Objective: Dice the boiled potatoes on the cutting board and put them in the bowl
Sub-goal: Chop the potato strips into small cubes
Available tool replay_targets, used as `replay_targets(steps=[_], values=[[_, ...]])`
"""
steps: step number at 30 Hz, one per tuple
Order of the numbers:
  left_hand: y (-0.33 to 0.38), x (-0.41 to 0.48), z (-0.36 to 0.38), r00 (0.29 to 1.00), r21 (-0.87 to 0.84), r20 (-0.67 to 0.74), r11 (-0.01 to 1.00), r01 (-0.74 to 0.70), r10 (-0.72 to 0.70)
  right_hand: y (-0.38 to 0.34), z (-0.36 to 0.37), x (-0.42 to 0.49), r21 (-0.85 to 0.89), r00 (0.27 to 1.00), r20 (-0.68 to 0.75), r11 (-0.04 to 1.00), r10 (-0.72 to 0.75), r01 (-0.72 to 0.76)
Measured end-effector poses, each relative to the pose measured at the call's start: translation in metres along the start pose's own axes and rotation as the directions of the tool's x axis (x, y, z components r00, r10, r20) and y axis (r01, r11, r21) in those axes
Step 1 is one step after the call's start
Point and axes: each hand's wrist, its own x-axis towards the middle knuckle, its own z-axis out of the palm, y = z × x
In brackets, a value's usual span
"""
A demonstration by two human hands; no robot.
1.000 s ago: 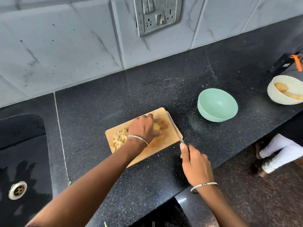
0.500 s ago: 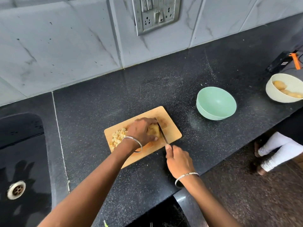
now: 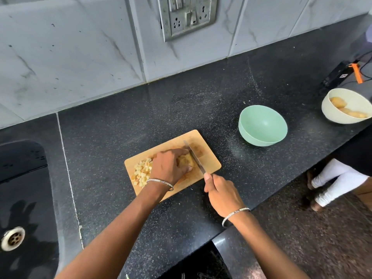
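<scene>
The cutting board [image 3: 209, 164] lies on the dark counter [image 3: 120, 127] and serves as the reference for everything else. On its left end sits a heap of diced potato [image 3: 143, 172], small pale cubes lying loose, so part of the dicing is done. Near the board's middle the left hand [image 3: 168, 168] curls over a potato piece [image 3: 186, 161] and pins it to the wood, fingertips bent along its far side. The right hand [image 3: 221, 192], just off the board's near right edge, grips the handle of a knife [image 3: 194, 157], whose blade runs across the board and rests against the right flank of that held piece, apparently partway into a slice. To the right of the board and a little farther back, apart from it, stands the green bowl [image 3: 251, 137], and nothing shows inside it, so no cubes appear to have gone in yet. Much farther right of the board, at the counter's edge, a white bowl [image 3: 330, 113] holds whole potatoes [image 3: 339, 102] that look uncut. I judge the task to be in its early half: the piece in hand needs finishing, those whole ones need dicing, and all the cubes must be moved to the green bowl.
</scene>
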Motion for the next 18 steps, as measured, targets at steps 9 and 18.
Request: replay_targets(steps=[9, 18], values=[[0.0, 0.005, 0.0, 0.998, 0.077, 0.068, 0.997, -0.007, 0.001, -0.002, -0.003, 0.001, -0.056, 1.0, 0.024, 0.998, -0.002, 0.003], [-0.001, 0.006, -0.003, 0.997, 0.127, 0.079, 0.991, -0.03, 0.02, -0.03, 0.011, 0.024, -0.091, 0.998, -0.013, 0.994, 0.054, -0.055]])
